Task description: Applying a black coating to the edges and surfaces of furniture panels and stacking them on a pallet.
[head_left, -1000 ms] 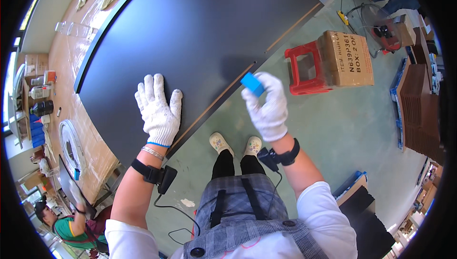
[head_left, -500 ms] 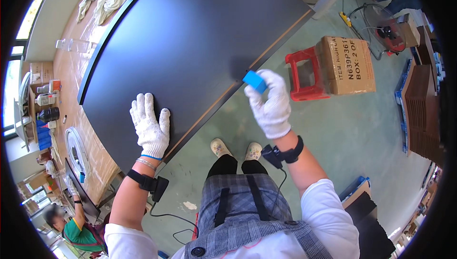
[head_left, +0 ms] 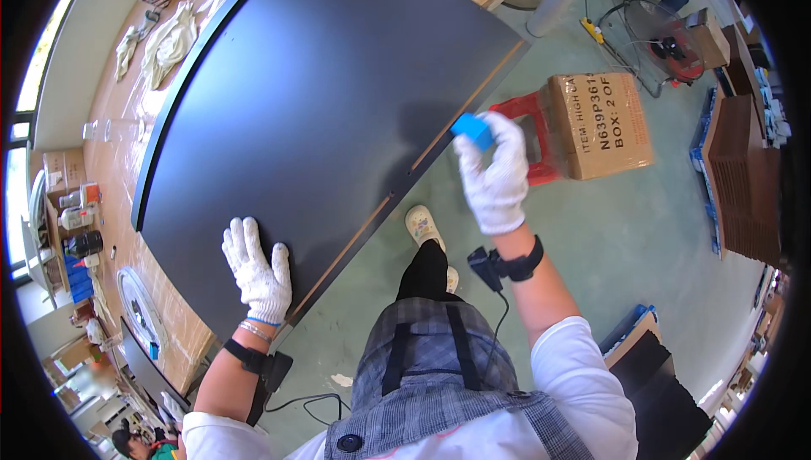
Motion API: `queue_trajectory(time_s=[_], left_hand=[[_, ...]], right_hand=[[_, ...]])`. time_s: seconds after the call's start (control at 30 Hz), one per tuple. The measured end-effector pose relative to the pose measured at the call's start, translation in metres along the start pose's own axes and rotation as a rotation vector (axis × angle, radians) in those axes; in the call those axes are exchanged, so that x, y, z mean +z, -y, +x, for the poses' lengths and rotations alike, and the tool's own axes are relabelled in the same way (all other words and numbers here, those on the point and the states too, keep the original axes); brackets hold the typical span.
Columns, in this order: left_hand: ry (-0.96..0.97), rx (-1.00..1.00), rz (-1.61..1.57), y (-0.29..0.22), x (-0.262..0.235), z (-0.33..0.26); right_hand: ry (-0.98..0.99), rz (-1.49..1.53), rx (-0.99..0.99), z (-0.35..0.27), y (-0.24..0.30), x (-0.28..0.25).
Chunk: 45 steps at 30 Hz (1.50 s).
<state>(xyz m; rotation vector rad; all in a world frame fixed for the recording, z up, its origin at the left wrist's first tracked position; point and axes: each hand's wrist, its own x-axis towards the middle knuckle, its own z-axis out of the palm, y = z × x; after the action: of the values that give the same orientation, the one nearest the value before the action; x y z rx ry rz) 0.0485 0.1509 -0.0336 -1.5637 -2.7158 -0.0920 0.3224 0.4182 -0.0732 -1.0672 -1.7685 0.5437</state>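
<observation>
A large dark grey panel (head_left: 312,80) lies on the table, with a raised black strip (head_left: 182,67) along its far left side and a narrow tan groove (head_left: 346,236) near its close edge. In a white knitted glove, my left hand (head_left: 258,272) rests flat on the panel's near left part, fingers stretched out. My gloved right hand (head_left: 498,179) pinches a small blue block (head_left: 473,130) between thumb and fingers. The block is at the panel's right-hand edge, beside the groove; whether it touches the panel I cannot tell.
A cardboard box (head_left: 600,126) and a red stool (head_left: 541,143) stand right of the panel. Behind them are a wrap roll (head_left: 559,2) and a floor fan (head_left: 667,46). Cloths (head_left: 169,46) and bottles (head_left: 83,244) sit on the table at left. Brown boards (head_left: 743,177) are stacked far right.
My right hand has moved with the blue block farther along the panel's edge, away from me. One foot has stepped forward, and the view has shifted. My left hand remains flat on the panel.
</observation>
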Motion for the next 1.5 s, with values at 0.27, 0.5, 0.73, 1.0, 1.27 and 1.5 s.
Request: queue_trajectory(time_s=[0.27, 0.5, 0.73, 1.0, 1.27, 1.5], left_hand=[[0.088, 0.009, 0.000, -0.001, -0.007, 0.003], [0.144, 0.008, -0.030, 0.003, -0.007, 0.003], [0.171, 0.009, -0.034, 0.003, -0.009, 0.004], [0.166, 0.017, -0.023, 0.003, -0.008, 0.003], [0.189, -0.027, 0.004, 0.001, -0.010, 0.003], [0.215, -0.245, 0.044, -0.032, -0.011, 0.024]], right_hand=[[0.007, 0.065, 0.114, 0.030, -0.006, -0.008], [-0.149, 0.048, 0.434, 0.082, -0.046, -0.010], [0.025, -0.015, 0.151, 0.046, -0.021, -0.014], [-0.229, 0.029, 0.393, 0.116, -0.074, -0.013], [-0.037, 0.094, 0.272, 0.089, -0.070, -0.019], [-0.264, 0.526, 0.681, 0.147, -0.126, -0.026]])
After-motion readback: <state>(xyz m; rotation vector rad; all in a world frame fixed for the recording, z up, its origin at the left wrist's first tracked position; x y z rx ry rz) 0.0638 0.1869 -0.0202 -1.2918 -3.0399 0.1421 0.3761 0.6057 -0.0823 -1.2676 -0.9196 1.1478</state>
